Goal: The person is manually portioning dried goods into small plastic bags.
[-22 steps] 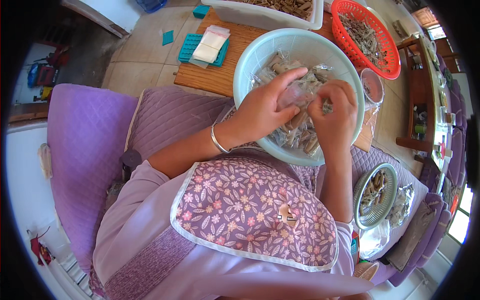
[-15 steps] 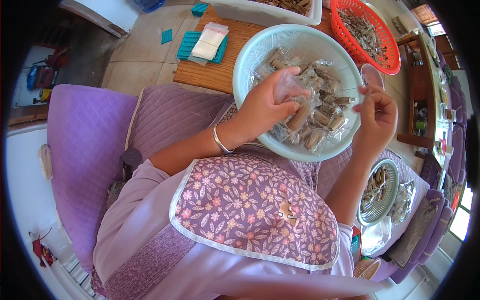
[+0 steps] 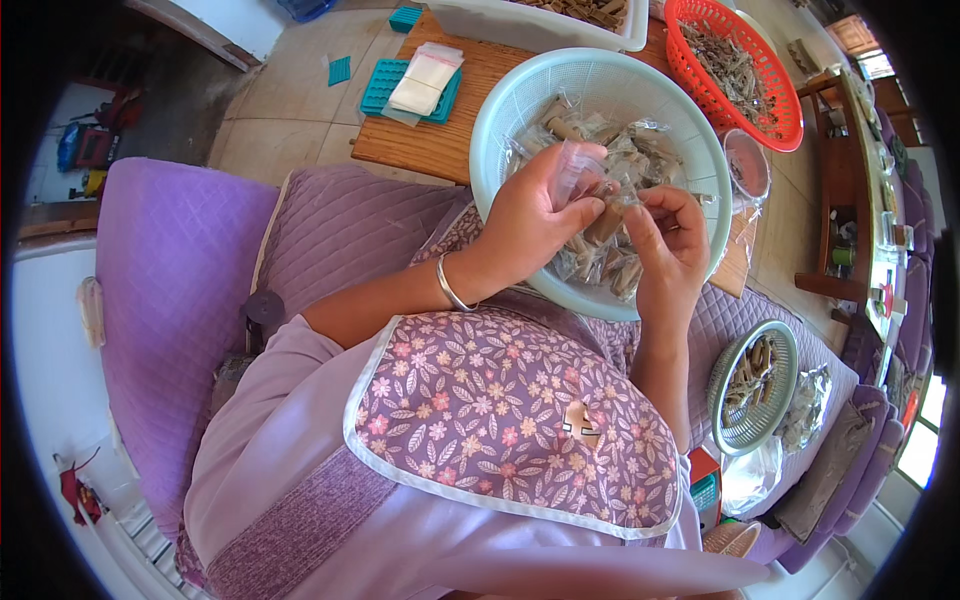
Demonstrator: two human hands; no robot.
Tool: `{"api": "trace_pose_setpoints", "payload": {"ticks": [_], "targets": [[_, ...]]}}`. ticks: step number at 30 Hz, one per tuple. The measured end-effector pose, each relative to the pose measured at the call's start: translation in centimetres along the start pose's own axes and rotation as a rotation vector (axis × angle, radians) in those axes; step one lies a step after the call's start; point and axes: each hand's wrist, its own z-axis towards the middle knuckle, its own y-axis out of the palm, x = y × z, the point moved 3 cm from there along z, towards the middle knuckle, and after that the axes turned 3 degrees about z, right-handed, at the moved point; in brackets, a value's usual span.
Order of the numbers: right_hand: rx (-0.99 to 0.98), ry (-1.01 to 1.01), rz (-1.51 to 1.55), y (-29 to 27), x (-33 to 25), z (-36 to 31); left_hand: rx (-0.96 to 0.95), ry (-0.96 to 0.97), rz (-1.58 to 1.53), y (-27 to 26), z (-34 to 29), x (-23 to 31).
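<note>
Both of my hands are over a pale blue mesh basket (image 3: pixel 480 150). It holds many small clear bags with brown dried pieces (image 3: pixel 655 145) inside. My left hand (image 3: pixel 525 215) is closed around a clear plastic bag (image 3: pixel 572 175), whose thin film stands up between thumb and fingers. My right hand (image 3: pixel 672 245) pinches at the right side of the held plastic, thumb against forefinger, close to the left fingertips. A brown roll-like piece (image 3: pixel 605 225) shows just below the fingertips; I cannot tell whether it is inside the held bag.
On the wooden table (image 3: pixel 400 145), a stack of flat clear bags (image 3: pixel 428 82) lies on a teal tray (image 3: pixel 375 92). Behind are a white tub (image 3: pixel 480 25) and a red basket (image 3: pixel 788 135) of dried pieces. A clear cup (image 3: pixel 747 165) and smaller green basket (image 3: pixel 722 425) are at right.
My right hand has moved left and inward from the basket's right rim to meet the plastic at my left fingertips. My left hand keeps hold of the bag.
</note>
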Motion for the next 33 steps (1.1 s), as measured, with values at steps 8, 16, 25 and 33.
{"api": "trace_pose_setpoints", "payload": {"ticks": [8,16,25,33], "targets": [[0.123,0.143,0.558,0.1,1.1,0.3,0.153,0.015,0.033,-0.4,0.2,-0.2],[-0.020,0.040,0.230,0.5,1.1,-0.3,0.193,-0.032,-0.120,-0.3,0.5,-1.1],[0.040,0.082,0.245,0.8,0.9,-0.2,0.205,-0.094,-0.093,-0.7,0.1,-0.4],[-0.087,0.072,0.115,1.7,2.0,-0.4,0.224,-0.153,-0.224,-0.6,0.1,-0.3]]}}
